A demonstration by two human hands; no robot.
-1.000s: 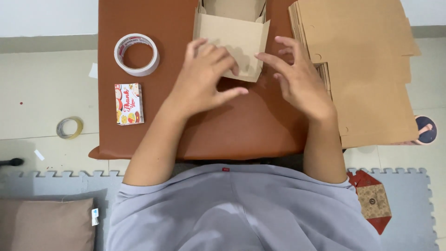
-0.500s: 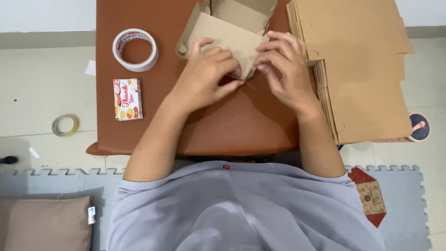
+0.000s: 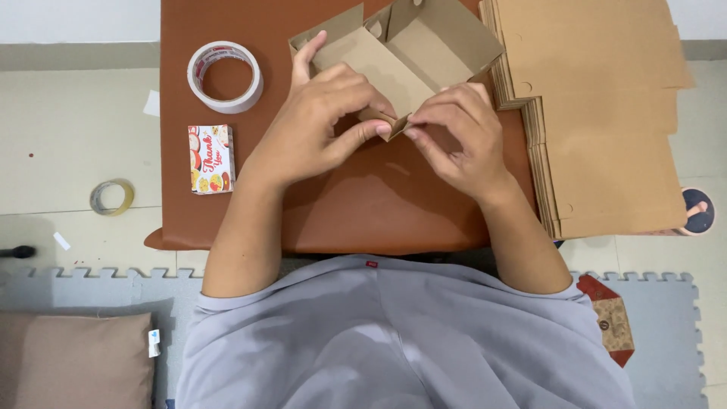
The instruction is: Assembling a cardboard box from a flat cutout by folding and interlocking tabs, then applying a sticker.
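box (image 3: 409, 57) tilted since, corner in grip

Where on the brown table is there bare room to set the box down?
Bare patch: the table front, between the card and the flat cardboard stack, below both hands. Crowded: the back, with the tape roll, left hand, right hand and box.

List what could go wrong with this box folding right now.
1. Both hands, left hand and right hand, pinch one flap corner of the half-folded cardboard box; it may crease or tear there.
2. The stack of flat cardboard blanks overhangs the edge of the brown table and could slide if bumped.
3. The tape roll lies near the left elbow's path.
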